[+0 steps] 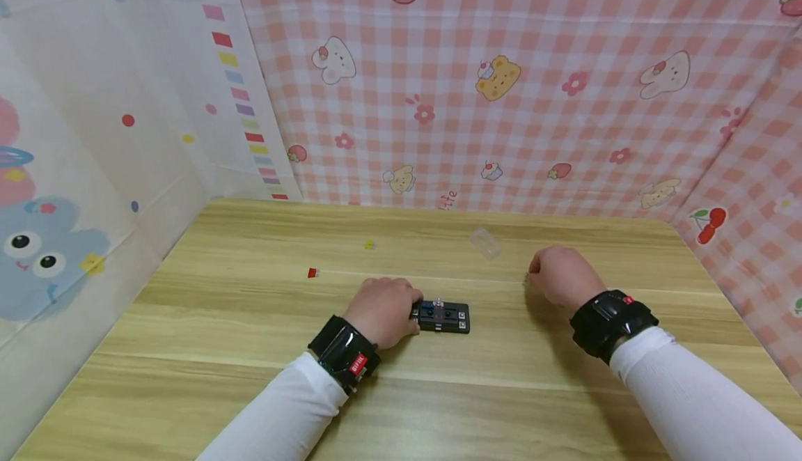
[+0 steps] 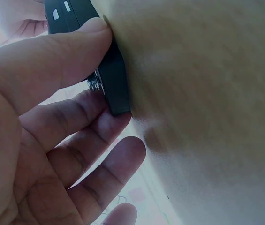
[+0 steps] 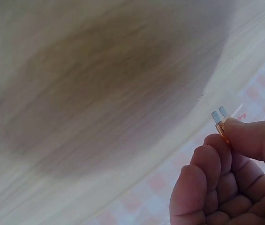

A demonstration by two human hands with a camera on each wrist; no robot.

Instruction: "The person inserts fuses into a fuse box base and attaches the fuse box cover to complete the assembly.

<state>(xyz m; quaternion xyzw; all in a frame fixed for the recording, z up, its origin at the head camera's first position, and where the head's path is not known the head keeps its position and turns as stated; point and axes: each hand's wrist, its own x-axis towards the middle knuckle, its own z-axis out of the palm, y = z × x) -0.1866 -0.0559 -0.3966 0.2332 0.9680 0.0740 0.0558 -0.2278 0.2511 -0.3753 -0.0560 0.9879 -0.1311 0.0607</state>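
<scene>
Fuse block: small black fuse block lies flat on the table, near the middle, its long axis running left to right.
Left hand: left hand grips the left end of the block, thumb and fingers curled round it, pinning it in place.
Right hand: right hand sits to the right of the block and a little farther away, apart from it, pinching a small orange blade fuse between thumb and forefinger, prongs sticking out.
Nearer hand: the left, already touching.
Loose bits: a red fuse, a yellow fuse and a clear cover lie farther back on the table.
</scene>
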